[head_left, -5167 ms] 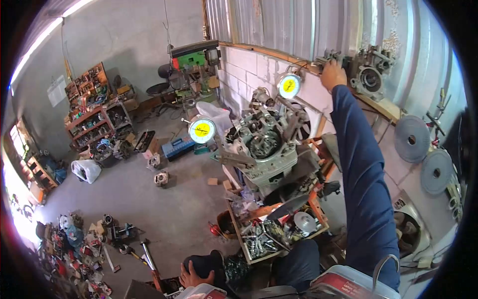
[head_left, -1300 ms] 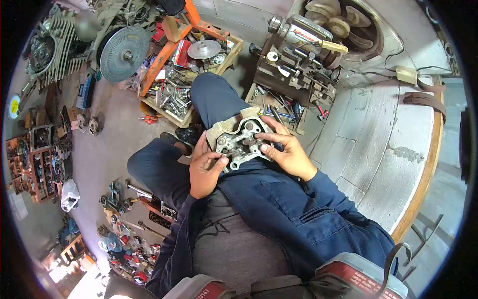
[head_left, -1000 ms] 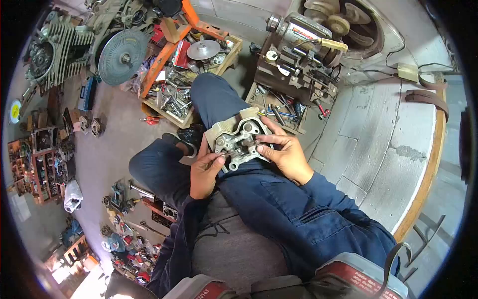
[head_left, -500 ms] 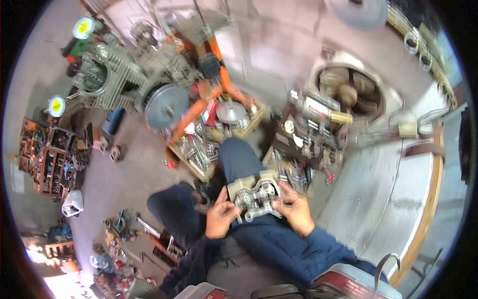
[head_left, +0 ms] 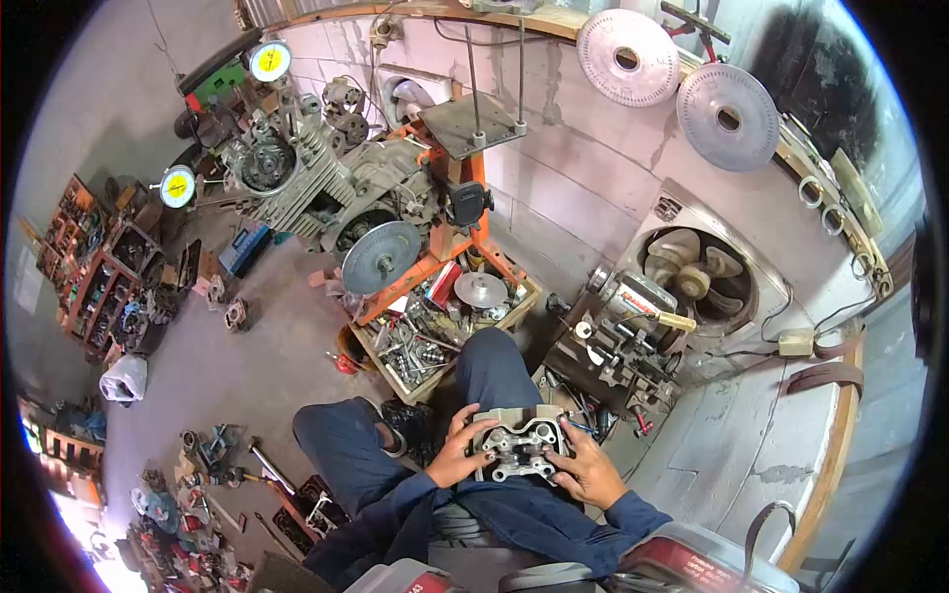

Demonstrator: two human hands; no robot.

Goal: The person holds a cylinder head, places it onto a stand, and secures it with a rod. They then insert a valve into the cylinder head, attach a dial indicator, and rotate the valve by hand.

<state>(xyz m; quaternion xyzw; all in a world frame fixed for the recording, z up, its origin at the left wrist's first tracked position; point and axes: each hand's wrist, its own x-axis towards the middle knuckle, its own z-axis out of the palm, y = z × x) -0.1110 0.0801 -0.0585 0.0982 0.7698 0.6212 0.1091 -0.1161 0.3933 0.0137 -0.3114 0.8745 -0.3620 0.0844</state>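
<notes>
A grey metal cylinder head cover rests at lap height over my thighs, its recessed side with small shafts and bolt holes facing up. My left hand grips its left edge, with fingers along the upper rim and the thumb near the inner parts. At the opposite edge, my right hand holds the cover between thumb and fingers. Part of its underside is hidden against my legs. Beyond my knee stands a wooden tray full of loose metal parts and tools.
An engine with a degree disc sits on an orange stand ahead. To the right are a small machine and a wall fan. Tools and parts lie on the floor at lower left.
My view has tilted upward, and the scene has sharpened. The cover and both hands appear lower in view. Both hands still hold the cover, with the left fingers now further over its upper edge.
</notes>
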